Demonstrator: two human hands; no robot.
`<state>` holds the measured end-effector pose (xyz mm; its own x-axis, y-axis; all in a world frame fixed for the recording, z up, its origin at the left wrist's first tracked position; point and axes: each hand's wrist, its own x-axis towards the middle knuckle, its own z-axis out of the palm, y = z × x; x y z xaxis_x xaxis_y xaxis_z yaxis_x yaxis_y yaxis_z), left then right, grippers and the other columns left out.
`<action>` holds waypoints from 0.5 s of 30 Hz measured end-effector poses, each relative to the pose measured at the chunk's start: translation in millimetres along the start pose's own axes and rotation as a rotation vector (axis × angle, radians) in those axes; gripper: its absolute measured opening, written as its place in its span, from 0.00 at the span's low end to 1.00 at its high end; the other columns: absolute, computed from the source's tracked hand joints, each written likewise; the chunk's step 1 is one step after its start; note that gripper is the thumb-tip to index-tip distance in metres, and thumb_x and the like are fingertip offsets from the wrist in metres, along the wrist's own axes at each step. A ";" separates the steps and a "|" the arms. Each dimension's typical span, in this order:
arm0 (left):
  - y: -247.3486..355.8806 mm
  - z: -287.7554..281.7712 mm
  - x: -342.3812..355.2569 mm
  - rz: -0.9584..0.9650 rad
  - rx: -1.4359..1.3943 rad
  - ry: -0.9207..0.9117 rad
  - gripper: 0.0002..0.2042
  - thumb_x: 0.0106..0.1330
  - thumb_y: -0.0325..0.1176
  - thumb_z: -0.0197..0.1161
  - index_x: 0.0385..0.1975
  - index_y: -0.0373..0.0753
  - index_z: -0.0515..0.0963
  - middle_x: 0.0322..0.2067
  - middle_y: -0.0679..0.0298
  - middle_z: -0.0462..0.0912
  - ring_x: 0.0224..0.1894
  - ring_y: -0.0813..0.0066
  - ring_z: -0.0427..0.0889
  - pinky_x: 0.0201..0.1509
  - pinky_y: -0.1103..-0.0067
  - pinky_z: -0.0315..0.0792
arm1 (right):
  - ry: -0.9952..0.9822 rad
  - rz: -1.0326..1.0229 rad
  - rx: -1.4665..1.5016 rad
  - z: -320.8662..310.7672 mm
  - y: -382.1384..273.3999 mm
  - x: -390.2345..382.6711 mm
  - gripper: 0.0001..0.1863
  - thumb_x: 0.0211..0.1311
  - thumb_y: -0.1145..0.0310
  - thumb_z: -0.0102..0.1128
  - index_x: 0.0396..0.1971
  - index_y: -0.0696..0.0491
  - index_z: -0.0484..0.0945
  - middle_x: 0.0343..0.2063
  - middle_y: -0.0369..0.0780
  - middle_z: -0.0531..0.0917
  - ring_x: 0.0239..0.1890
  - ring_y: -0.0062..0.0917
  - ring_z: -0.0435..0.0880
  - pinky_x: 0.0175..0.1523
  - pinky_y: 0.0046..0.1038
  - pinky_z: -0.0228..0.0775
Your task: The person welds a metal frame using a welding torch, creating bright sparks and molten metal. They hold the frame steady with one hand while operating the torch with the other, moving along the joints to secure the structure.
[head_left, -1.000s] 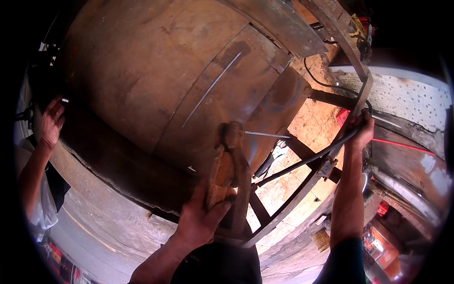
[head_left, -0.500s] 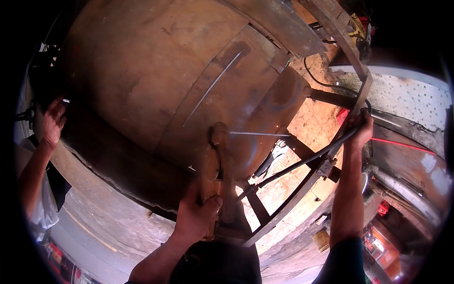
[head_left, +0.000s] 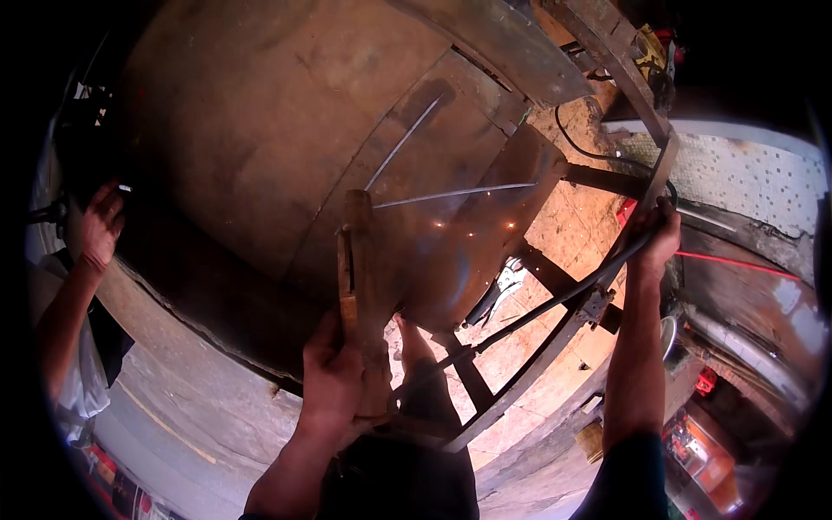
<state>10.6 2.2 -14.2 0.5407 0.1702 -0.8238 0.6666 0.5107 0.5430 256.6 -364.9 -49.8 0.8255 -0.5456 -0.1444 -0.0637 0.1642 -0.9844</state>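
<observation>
My left hand (head_left: 334, 368) is closed around a worn welding electrode holder (head_left: 357, 260), with part of the grip hidden behind the fingers. A thin grey welding rod (head_left: 455, 195) juts from the holder's head toward the right, above a brown metal sheet (head_left: 243, 130). Below the rod, a few orange sparks glow over the sheet. A second thin grey rod or strip (head_left: 403, 143) lies on the sheet. At the right, my right hand (head_left: 656, 243) is wrapped round a black cable (head_left: 555, 299) beside the curved metal frame bar (head_left: 663, 169).
A co-worker's hand (head_left: 104, 225) at the far left pinches something small and white. Metal crosspieces (head_left: 550, 273) join the sheet to the curved frame. Locking pliers (head_left: 507, 282) show in the gap. A red rod or cable (head_left: 737, 266) lies at the right.
My left hand has moved the electrode holder up and left, and the rod now slants up to the right. Brighter sparks show over the sheet. My right hand stays in place.
</observation>
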 end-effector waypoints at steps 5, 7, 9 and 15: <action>4.0 -19.9 -14.0 -0.026 0.114 -0.051 0.16 0.64 0.26 0.54 0.51 0.35 0.68 0.27 0.62 0.77 0.23 0.76 0.78 0.26 0.79 0.74 | -0.075 0.052 -0.027 -10.7 1.0 8.3 0.14 0.59 0.66 0.49 0.37 0.62 0.72 0.10 0.33 0.61 0.11 0.21 0.63 0.16 0.22 0.57; -2.5 -19.8 -17.2 -0.032 0.124 -0.058 0.19 0.63 0.24 0.54 0.55 0.34 0.66 0.31 0.63 0.78 0.28 0.79 0.77 0.31 0.81 0.74 | -0.045 0.042 -0.070 -4.7 -2.4 4.4 0.14 0.59 0.66 0.48 0.38 0.62 0.71 0.10 0.33 0.61 0.13 0.22 0.64 0.17 0.22 0.58; -8.4 -14.3 -18.7 -0.009 0.068 -0.083 0.23 0.63 0.24 0.56 0.59 0.34 0.64 0.36 0.65 0.78 0.31 0.84 0.75 0.34 0.85 0.72 | -0.071 0.048 -0.090 -6.4 -4.7 5.1 0.15 0.59 0.65 0.48 0.39 0.62 0.71 0.11 0.33 0.61 0.14 0.22 0.64 0.18 0.22 0.58; -10.7 -5.3 -19.9 -0.041 0.079 -0.179 0.24 0.62 0.23 0.58 0.59 0.34 0.62 0.35 0.66 0.77 0.30 0.86 0.75 0.30 0.86 0.71 | -0.043 0.055 -0.122 -4.8 -4.5 3.6 0.18 0.59 0.65 0.48 0.43 0.63 0.70 0.11 0.33 0.61 0.14 0.22 0.64 0.18 0.22 0.57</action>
<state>-10.1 -2.2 -4.5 0.5900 -0.0054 -0.8074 0.7245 0.4449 0.5265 257.2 -371.6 -46.3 0.8420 -0.5024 -0.1966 -0.1748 0.0906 -0.9804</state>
